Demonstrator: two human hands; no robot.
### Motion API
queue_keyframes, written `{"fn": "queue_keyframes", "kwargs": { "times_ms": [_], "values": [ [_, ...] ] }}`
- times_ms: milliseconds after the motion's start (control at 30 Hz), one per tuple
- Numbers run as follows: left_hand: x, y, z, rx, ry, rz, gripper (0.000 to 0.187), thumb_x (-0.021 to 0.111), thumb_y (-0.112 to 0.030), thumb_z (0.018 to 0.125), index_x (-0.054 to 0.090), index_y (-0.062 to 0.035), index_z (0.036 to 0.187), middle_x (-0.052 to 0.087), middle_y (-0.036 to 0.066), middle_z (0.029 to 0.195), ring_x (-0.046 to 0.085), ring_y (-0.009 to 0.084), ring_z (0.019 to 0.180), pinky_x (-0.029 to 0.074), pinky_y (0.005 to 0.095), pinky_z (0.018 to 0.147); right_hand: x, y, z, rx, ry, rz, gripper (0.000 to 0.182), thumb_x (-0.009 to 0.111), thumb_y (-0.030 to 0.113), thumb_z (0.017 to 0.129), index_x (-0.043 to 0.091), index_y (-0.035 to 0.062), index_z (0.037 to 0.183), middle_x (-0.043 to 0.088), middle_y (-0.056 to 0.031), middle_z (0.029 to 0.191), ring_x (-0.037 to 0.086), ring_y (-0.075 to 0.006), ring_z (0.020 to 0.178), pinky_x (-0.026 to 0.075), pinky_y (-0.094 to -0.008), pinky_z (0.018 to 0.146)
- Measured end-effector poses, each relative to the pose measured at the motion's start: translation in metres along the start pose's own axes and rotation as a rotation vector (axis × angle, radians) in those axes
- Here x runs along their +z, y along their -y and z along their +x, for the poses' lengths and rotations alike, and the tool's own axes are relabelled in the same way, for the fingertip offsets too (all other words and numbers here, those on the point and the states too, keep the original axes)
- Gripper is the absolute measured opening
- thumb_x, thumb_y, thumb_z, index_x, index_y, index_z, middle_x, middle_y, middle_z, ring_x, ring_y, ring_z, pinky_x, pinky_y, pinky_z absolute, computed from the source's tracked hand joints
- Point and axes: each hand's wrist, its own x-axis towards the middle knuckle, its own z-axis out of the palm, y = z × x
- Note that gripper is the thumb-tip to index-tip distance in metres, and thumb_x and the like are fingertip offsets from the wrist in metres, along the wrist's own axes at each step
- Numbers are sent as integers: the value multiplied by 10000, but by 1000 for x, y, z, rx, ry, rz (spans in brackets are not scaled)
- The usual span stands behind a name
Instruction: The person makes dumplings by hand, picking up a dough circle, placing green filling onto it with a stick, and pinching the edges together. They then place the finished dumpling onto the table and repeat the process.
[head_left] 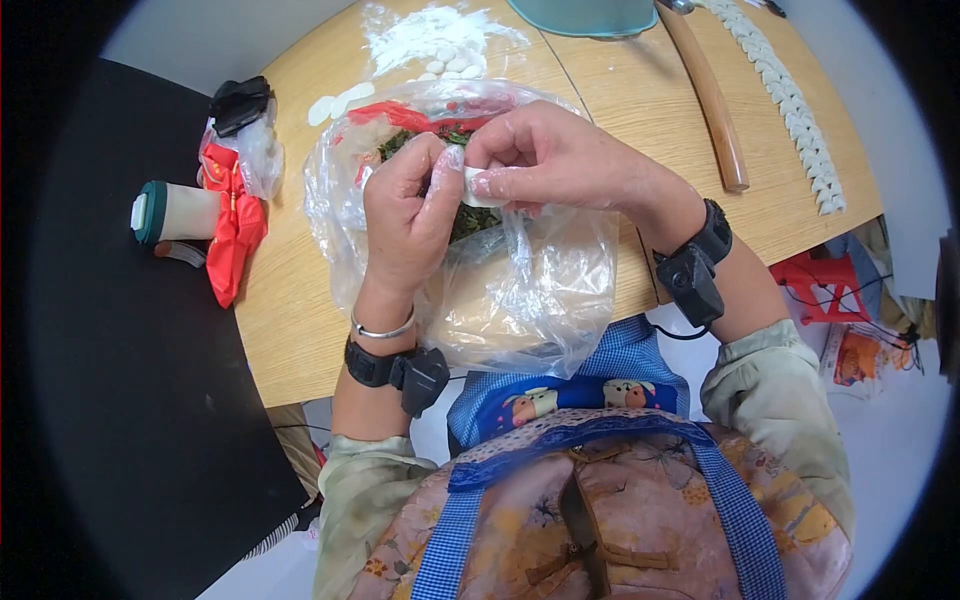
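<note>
Both my hands meet over an open clear plastic bag (540, 290) that holds chopped green leaves (470, 222). Between them is a small white dumpling wrapper (483, 192), mostly covered by my fingers. My right hand (565, 160) pinches it, thumb lying across its front. My left hand (405, 205) is closed, with its floury thumb pressed against the wrapper's left side. What lies inside the wrapper is hidden. White flour dusts the fingers of both hands.
Behind the bag are flour (430, 35), small dough pieces (452, 66) and flat dough rounds (340, 102). A teal basin (590, 18), a wooden-handled tool (708, 110) and a row of pleated white dough pieces (790, 105) lie beyond. A cup (185, 213) stands left, by a red bag (232, 230).
</note>
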Motion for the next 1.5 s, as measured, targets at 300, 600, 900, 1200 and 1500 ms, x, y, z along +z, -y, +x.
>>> {"fn": "queue_keyframes", "kwargs": {
  "times_ms": [300, 600, 900, 1200, 1500],
  "values": [
    [-2, 6, -1, -94, -52, -237, 250, 562, -133, 966, 539, -20, 744, 469, -13, 674, 408, 76, 630, 345, 243, 559, 2, 0, -1, -30, -86, 65, 173, 645, 218, 931, 645, 45, 913, 583, 26, 744, 535, -35, 630, 438, -181, 575],
    [-2, 4, -3, 19, -20, 31, 222, 558, -126, 966, 552, -12, 775, 481, -12, 680, 421, 67, 655, 351, 237, 579, -1, -9, 2, -143, -120, -63, 174, 656, 203, 927, 663, 30, 940, 601, 37, 826, 544, -34, 756, 444, -191, 671],
    [1, -1, -1, -28, -20, -94, 224, 565, -122, 957, 540, -11, 764, 483, -8, 679, 420, 75, 647, 349, 241, 573, -1, -4, 0, -97, -170, -14, 168, 658, 186, 919, 679, 23, 954, 612, 39, 843, 530, -25, 761, 432, -188, 672],
    [-4, 7, -4, -120, 23, -330, 300, 527, -208, 993, 543, -15, 764, 476, -18, 674, 418, 78, 627, 338, 230, 558, 0, -4, 1, -70, -166, 131, 171, 642, 184, 931, 623, 33, 1009, 616, 28, 809, 559, -24, 712, 457, -181, 614],
    [2, -1, -2, -60, 2, -114, 323, 495, -225, 1011, 553, -14, 773, 499, -16, 699, 417, 54, 655, 342, 218, 577, 0, -4, 2, -105, -159, 182, 173, 635, 163, 935, 594, 31, 1038, 642, 0, 821, 630, -50, 727, 497, -180, 643]
  ]
}}
